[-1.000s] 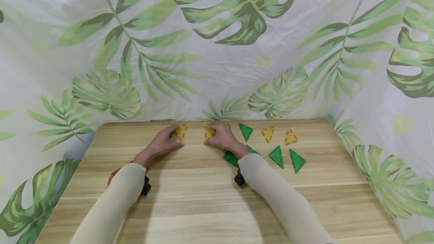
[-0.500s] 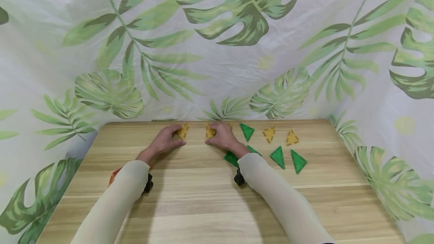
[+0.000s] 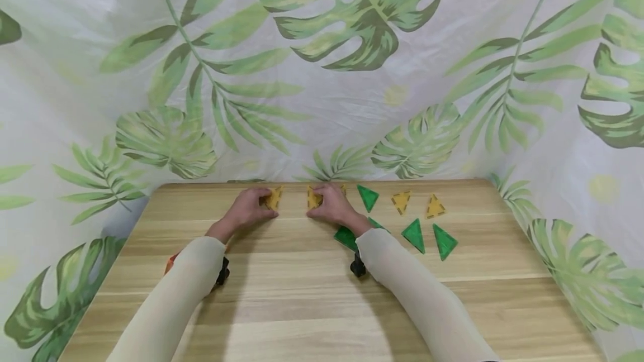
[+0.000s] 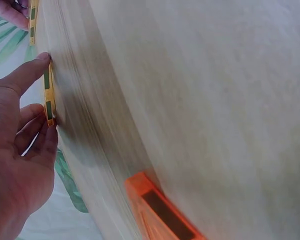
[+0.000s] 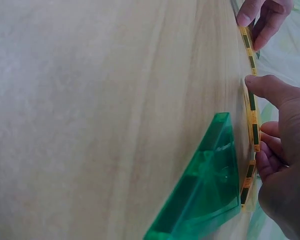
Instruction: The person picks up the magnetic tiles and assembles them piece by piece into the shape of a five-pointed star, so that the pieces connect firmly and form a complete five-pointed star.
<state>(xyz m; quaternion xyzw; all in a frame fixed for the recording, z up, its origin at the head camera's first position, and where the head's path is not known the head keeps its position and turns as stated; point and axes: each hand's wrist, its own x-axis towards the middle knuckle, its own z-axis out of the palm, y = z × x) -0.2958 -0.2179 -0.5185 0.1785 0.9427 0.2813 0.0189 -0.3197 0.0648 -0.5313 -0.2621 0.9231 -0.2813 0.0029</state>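
Note:
My left hand (image 3: 246,207) pinches a yellow triangular magnetic tile (image 3: 274,198) lying flat near the table's back edge. In the left wrist view, thumb and fingers sit at opposite ends of that tile, whose dark magnet strips show along the side. A short gap to the right, my right hand (image 3: 333,204) grips a second yellow triangular magnetic tile (image 3: 314,199). The right wrist view shows the thumb on this tile's near side and the fingers curled at its far end. Another yellow tile (image 5: 248,185) lies close beside those fingers, mostly hidden by the hand in the head view.
Right of my right hand lie more yellow triangles (image 3: 401,202) and several green triangles (image 3: 413,235); one green tile (image 5: 205,185) is near the right wrist. An orange tile (image 4: 162,210) lies by the left forearm. A leaf-print cloth (image 3: 322,99) hangs behind the wooden table (image 3: 287,306).
The head view has shifted slightly, moving the whole scene a little right and down. Both hands keep their places on the same two yellow tiles.

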